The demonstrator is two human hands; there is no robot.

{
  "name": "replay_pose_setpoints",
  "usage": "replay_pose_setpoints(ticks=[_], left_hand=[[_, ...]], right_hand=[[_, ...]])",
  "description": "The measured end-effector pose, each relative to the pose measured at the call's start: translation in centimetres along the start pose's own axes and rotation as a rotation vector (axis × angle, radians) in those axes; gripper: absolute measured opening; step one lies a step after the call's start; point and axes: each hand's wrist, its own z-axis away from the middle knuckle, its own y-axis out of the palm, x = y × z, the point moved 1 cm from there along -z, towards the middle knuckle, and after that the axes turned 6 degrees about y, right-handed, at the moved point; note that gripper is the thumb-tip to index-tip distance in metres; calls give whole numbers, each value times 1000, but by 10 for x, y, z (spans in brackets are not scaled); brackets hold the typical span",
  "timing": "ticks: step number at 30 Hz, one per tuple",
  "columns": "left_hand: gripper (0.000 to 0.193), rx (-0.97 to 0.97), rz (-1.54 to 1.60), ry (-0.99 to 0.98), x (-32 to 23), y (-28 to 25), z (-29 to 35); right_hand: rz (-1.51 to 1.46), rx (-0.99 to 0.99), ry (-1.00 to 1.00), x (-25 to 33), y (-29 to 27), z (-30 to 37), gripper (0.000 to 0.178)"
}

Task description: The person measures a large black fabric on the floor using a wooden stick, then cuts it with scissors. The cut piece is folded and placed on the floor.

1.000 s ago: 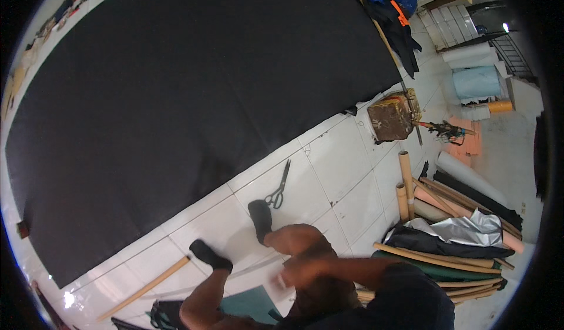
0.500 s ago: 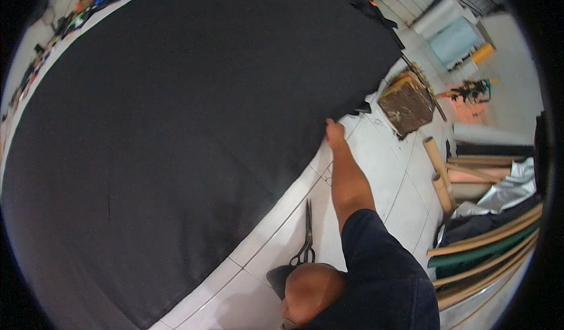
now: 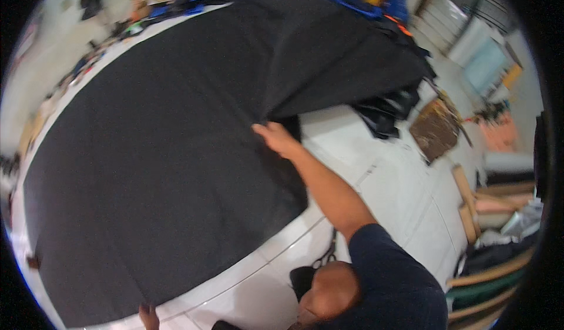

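A large sheet of black fabric (image 3: 170, 154) lies across the white tiled floor. My right hand (image 3: 277, 137) pinches its edge at a folded point, where the far part is drawn over in a wedge. Low in the view, my left hand (image 3: 150, 316) is at the near edge of the cloth, with a crease running up from it; its fingers are partly hidden and it seems to grip the fabric. Large scissors (image 3: 326, 256) lie on the floor beside my bent knee (image 3: 336, 284), their handles partly covered by it.
Crumpled black shiny material (image 3: 382, 110) lies by the fabric's right end, near a brown block (image 3: 436, 129). Cardboard tubes (image 3: 465, 195) and fabric rolls (image 3: 493, 277) line the right side. Assorted items (image 3: 132, 29) run along the far left wall.
My right hand has moved left, pulling the fabric's right edge inward into a fold and baring floor tiles. My left hand has come into view at the bottom. The view has shifted.
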Motion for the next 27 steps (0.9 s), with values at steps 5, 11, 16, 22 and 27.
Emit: replay_pose_setpoints(ticks=[5,11,16,22,27], left_hand=[[52,-164,357,-33,-65,21,-36],[46,-430,925,-449,5,43,-24],[34,-537,1113,-825,-3,45,-14],[21,-554,1255,-752,5,48,-5],[24,-548,1257,-664,-10,42,2]], right_hand=[[-267,-426,-231,-41,-69,33,41],[-586,-756,-79,-116,-224,71,42],[-592,-662,374,-178,-207,128,98],[-112,-398,614,-178,-42,166,96],[-427,-277,533,-154,-33,143,45]])
